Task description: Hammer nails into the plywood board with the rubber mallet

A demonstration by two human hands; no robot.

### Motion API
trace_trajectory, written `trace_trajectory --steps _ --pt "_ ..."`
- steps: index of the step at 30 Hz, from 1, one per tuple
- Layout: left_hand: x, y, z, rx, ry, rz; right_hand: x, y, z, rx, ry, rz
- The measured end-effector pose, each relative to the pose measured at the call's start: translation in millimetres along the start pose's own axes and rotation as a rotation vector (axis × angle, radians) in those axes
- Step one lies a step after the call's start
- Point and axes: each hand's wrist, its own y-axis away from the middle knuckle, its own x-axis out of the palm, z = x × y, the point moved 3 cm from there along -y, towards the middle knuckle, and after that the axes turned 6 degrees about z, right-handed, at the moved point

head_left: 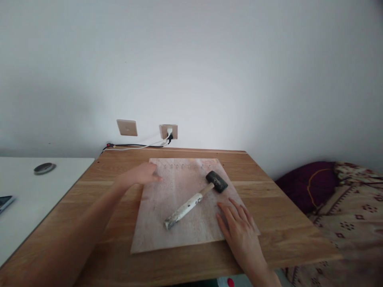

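A pale, worn wooden board lies flat before me, with a row of small nails along its far edge. Diagonally across it rests a mallet, its black head toward the far right and its white-stained handle toward me. My left hand touches the board's far left corner area, thumb stretched over the surface and apart from the forefinger; the other fingers are partly hidden. My right hand lies open and flat over the board's right edge, fingers spread, below the mallet head. Neither hand touches the mallet.
The board is on a wooden table against a white wall. Cables run from a wall socket along the table's back edge. At left a white table bears a round grey lid and a phone. Patterned fabric lies at right.
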Motion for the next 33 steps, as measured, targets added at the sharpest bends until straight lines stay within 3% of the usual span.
trace_trajectory --steps 5,8,11,13,15,18,22,25,27,29,33 --pt "14.3 -42.1 -64.1 0.108 -0.045 -0.060 -1.9 10.0 -74.3 0.095 0.073 0.016" --pt "33.2 -57.9 -105.6 0.297 -0.021 -0.099 -2.4 17.8 -132.0 0.141 0.069 0.032" --pt "54.5 -60.3 -137.0 0.441 -0.053 -0.149 -2.9 29.1 -186.1 0.170 0.041 0.044" --pt "64.0 -55.6 -152.9 0.518 -0.075 -0.218 -5.1 39.2 -219.0 0.281 0.081 0.011" --pt "68.2 -49.6 -165.8 0.587 -0.087 -0.279 -7.0 49.0 -246.2 0.424 0.143 0.007" --pt "65.4 -44.3 -178.1 0.596 -0.123 -0.351 -7.0 55.8 -268.4 0.460 0.141 0.051" --pt "52.6 -40.7 -180.2 0.530 -0.193 -0.398 -3.7 55.6 -269.0 0.410 0.157 0.074" --pt "39.5 -30.1 -167.6 0.462 -0.245 -0.392 2.7 53.2 -247.7 0.302 0.141 0.087" --pt "29.3 -17.5 -151.0 0.400 -0.276 -0.375 8.0 49.3 -220.8 0.206 0.104 0.104" --pt "19.3 -2.8 -127.9 0.312 -0.302 -0.330 11.7 43.3 -186.9 0.210 0.089 0.098" --pt "5.2 25.0 -72.0 0.103 -0.327 -0.168 15.6 26.3 -100.5 0.071 0.057 0.132"
